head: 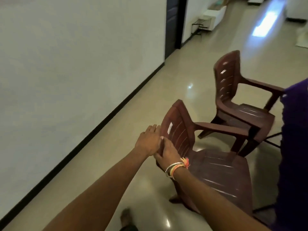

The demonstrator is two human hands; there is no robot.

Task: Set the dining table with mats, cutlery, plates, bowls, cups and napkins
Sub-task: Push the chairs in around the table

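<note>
A white wall (pixel 70 67) with a dark skirting runs along the left. The left hand (pixel 147 140) grips the side edge of the near chair (pixel 216 169) at its backrest, fingers behind, thumb in front. Touching it just below, the right hand (pixel 168 151), bangles (pixel 175 167) at its wrist, curls round the same edge. A second brown chair (pixel 233 97) stands beyond. Purple cloth (pixel 296 147) fills the right edge, beside both chairs; whether it covers the dining table I cannot tell.
</note>
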